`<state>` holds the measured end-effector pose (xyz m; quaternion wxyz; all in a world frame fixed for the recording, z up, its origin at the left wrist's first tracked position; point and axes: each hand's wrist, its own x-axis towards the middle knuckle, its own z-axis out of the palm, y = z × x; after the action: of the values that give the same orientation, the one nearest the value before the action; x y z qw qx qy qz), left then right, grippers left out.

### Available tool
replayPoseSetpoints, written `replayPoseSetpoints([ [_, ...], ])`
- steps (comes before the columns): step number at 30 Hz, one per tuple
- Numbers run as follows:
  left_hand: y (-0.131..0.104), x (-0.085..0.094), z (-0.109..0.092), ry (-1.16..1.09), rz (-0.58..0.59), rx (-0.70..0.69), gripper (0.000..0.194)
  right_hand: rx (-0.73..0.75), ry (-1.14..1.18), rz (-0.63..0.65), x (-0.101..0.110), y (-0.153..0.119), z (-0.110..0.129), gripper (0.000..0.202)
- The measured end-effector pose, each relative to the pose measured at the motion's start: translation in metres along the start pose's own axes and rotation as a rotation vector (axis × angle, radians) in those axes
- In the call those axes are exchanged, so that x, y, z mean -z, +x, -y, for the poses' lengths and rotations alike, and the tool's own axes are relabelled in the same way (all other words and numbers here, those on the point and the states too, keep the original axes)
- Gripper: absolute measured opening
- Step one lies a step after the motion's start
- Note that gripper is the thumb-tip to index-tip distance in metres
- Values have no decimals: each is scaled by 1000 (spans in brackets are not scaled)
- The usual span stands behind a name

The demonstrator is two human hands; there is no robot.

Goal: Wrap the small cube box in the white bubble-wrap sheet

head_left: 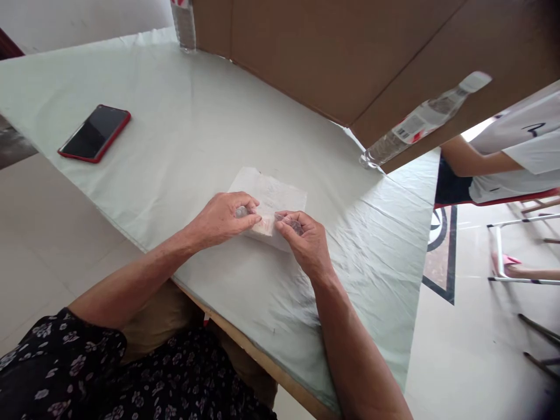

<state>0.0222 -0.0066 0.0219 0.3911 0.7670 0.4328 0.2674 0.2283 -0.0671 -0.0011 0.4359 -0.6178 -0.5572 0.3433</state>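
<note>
A sheet of thin white paper (pixel 277 191) lies on the pale green tablecloth in front of me. On its near part rests a small, pale, flat item (pixel 263 226), partly hidden between my hands. My left hand (pixel 230 217) is closed in a pinch on clear crinkled plastic (pixel 240 212) at the left of this item. At its right, my right hand (pixel 303 236) pinches another clear plastic piece (pixel 294 223). Whether the two plastic parts belong to one wrapper cannot be made out.
A phone in a red case (pixel 95 133) lies at the left on the tablecloth (pixel 175 134). A cardboard panel (pixel 306 52) stands at the back, with clear bottles (pixel 415 125) against it. Beyond the right edge sits a person in a white shirt (pixel 520 146).
</note>
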Motion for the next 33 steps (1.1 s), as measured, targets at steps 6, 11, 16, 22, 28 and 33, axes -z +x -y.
replayPoseSetpoints([
  [6, 6, -10, 10, -110, -8, 19, 15, -42, 93, -1, -5, 0, -7, 16],
  [11, 5, -9, 12, -148, 13, 11, 16, -42, 49, -18, -7, -5, -4, 14],
  [16, 1, -8, 11, -211, 84, 2, 12, -65, 69, 83, 0, -9, -1, 18],
  [22, 6, -8, 13, -248, 146, -13, 13, -49, -53, 238, 15, -4, -5, 24],
  [28, 9, -5, 12, -230, 201, 34, 11, 223, -469, 2, 18, -15, 11, 11],
  [33, 10, -8, 10, -251, 201, 52, 12, 598, -603, -36, 2, -27, 31, 9],
])
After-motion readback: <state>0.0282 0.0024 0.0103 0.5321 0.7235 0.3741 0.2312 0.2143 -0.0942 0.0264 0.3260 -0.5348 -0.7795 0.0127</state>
